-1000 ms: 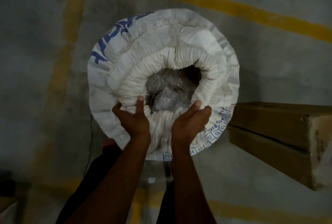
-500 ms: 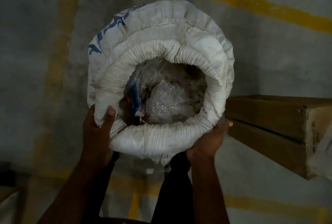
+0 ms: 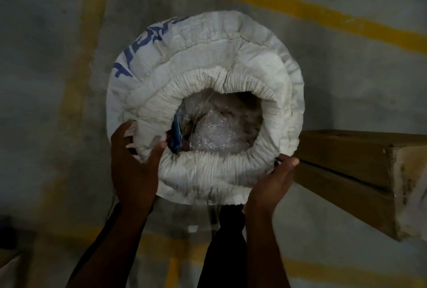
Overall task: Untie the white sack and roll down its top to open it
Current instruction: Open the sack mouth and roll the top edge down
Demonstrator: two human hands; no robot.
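The white sack (image 3: 261, 63) with blue lettering stands on the floor below me, its top rolled down into a thick ring around an open mouth. Clear crinkled plastic (image 3: 215, 130) and a small blue item (image 3: 176, 134) show inside. My left hand (image 3: 134, 163) grips the rolled rim at its near left, thumb over the roll's inner edge. My right hand (image 3: 272, 181) cups the rim's near right from outside and below, fingers curled on the fabric.
A brown cardboard box (image 3: 360, 172) lies on the floor close to the sack's right side. Yellow painted lines (image 3: 300, 10) cross the grey concrete floor. My dark trouser legs (image 3: 224, 253) are just below the sack.
Both hands moved apart from the near middle of the rim to its left and right sides. The mouth has widened, showing more plastic and the blue item.
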